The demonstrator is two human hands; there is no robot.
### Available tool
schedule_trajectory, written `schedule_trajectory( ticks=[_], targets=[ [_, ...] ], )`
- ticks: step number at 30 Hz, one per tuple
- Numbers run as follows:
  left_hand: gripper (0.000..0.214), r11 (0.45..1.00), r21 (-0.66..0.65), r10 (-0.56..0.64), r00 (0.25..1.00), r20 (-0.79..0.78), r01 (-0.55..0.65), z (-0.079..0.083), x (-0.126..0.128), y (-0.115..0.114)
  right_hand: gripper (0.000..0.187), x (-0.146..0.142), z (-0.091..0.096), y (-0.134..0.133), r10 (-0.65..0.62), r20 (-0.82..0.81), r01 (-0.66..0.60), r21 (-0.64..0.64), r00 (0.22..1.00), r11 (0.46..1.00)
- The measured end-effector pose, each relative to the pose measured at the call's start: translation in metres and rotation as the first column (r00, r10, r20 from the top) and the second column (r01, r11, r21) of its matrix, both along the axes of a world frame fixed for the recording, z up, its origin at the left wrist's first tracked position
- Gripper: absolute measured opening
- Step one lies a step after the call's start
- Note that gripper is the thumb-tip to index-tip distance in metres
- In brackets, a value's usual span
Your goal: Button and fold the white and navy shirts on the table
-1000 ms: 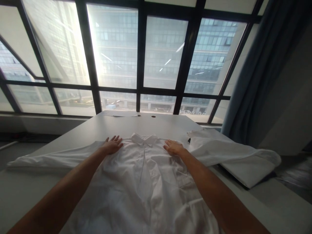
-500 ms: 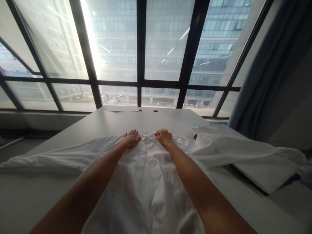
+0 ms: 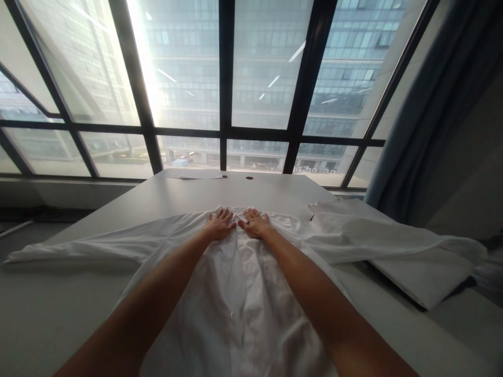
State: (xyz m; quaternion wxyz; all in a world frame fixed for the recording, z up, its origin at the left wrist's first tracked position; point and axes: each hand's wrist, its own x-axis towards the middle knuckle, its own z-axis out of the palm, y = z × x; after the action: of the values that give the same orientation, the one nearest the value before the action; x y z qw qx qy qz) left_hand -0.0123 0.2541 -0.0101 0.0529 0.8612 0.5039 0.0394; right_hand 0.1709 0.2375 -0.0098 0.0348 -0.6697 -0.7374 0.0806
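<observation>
A white long-sleeved shirt [image 3: 231,309] lies spread front side up, its collar end away from me and its sleeves stretched out to both sides. My left hand [image 3: 220,225] rests flat on the cloth just left of the front opening, near the collar, fingers apart. Close beside it, my right hand [image 3: 254,224] presses flat on the right side of the collar area, fingers spread. The two thumbs nearly meet over the button line. Both palms hide part of the collar.
The white table [image 3: 275,191] reaches to a large window. Papers [image 3: 192,174] lie at its far edge. On the right, the sleeve crosses more white cloth [image 3: 341,208] and a flat, pale, dark-edged object [image 3: 428,277]. A blue-grey curtain [image 3: 412,141] hangs at the right.
My right hand has opened from its grip at the collar and now lies flat. Both hands have moved closer together, and the shirt's collar end has shifted slightly.
</observation>
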Motion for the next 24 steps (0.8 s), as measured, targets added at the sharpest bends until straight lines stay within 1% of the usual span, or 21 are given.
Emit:
schedule_trajectory(
  ticks=[1,3,6,7,8,9,10,12,13,14,16,18,20,22,24],
  targets=[
    [0.059,1.0,0.012,0.009,1.0,0.005,-0.009,0.002,0.002,0.0,0.075,0.0,0.002,0.001,-0.003,0.015,0.003,0.031,1.0,1.0],
    [0.054,0.995,0.094,0.035,0.998,0.043,-0.039,0.008,0.004,-0.006,0.071,-0.002,0.008,-0.002,-0.01,0.058,0.001,0.155,0.998,0.988],
    [0.041,0.967,0.249,0.02,0.987,0.157,-0.059,0.017,-0.001,-0.026,0.05,-0.013,0.021,-0.021,0.023,0.096,-0.057,0.37,0.995,0.927],
    [0.037,0.962,0.27,-0.006,0.982,0.188,-0.046,0.018,-0.005,-0.034,0.043,-0.017,0.025,-0.03,0.04,0.083,-0.071,0.407,0.996,0.911],
    [0.034,0.962,0.272,-0.036,0.978,0.205,-0.021,0.019,-0.01,-0.044,0.037,-0.022,0.028,-0.04,0.053,0.056,-0.072,0.41,0.997,0.909],
    [0.031,0.963,0.268,-0.06,0.976,0.209,0.002,0.018,-0.014,-0.053,0.034,-0.026,0.03,-0.049,0.059,0.022,-0.063,0.377,0.998,0.924],
    [0.03,0.963,0.268,-0.073,0.977,0.202,0.016,0.017,-0.017,-0.063,0.032,-0.029,0.033,-0.058,0.057,-0.009,-0.051,0.317,0.998,0.947],
    [0.027,0.957,0.291,-0.061,0.983,0.175,0.007,0.013,-0.021,-0.08,0.032,-0.034,0.036,-0.072,0.048,-0.041,-0.04,0.174,0.998,0.984],
    [0.026,0.954,0.3,-0.043,0.985,0.164,-0.008,0.011,-0.021,-0.088,0.032,-0.035,0.037,-0.078,0.046,-0.036,-0.042,0.123,0.998,0.992],
    [0.025,0.955,0.297,-0.024,0.987,0.156,-0.023,0.011,-0.02,-0.094,0.033,-0.036,0.039,-0.082,0.047,-0.025,-0.044,0.095,0.999,0.994],
    [0.025,0.966,0.255,-0.003,0.988,0.153,-0.037,0.012,-0.016,-0.101,0.032,-0.038,0.042,-0.088,0.043,-0.001,-0.043,0.083,0.999,0.996],
    [0.027,0.978,0.201,0.016,0.987,0.159,-0.049,0.016,-0.01,-0.101,0.029,-0.039,0.047,-0.089,0.032,0.011,-0.033,0.064,0.999,0.997],
    [0.029,0.985,0.144,0.066,0.981,0.184,-0.093,0.021,-0.004,-0.095,0.025,-0.041,0.053,-0.087,0.024,0.012,-0.024,0.025,1.0,0.999],
    [0.027,0.986,0.036,0.152,0.96,0.236,-0.165,0.025,0.001,-0.084,0.02,-0.043,0.058,-0.082,0.017,0.007,-0.017,-0.052,1.0,0.999],
    [0.022,0.977,-0.079,0.214,0.933,0.289,-0.2,0.026,0.006,-0.071,0.016,-0.047,0.061,-0.076,0.018,0.012,-0.016,-0.15,1.0,0.989]
  ],
)
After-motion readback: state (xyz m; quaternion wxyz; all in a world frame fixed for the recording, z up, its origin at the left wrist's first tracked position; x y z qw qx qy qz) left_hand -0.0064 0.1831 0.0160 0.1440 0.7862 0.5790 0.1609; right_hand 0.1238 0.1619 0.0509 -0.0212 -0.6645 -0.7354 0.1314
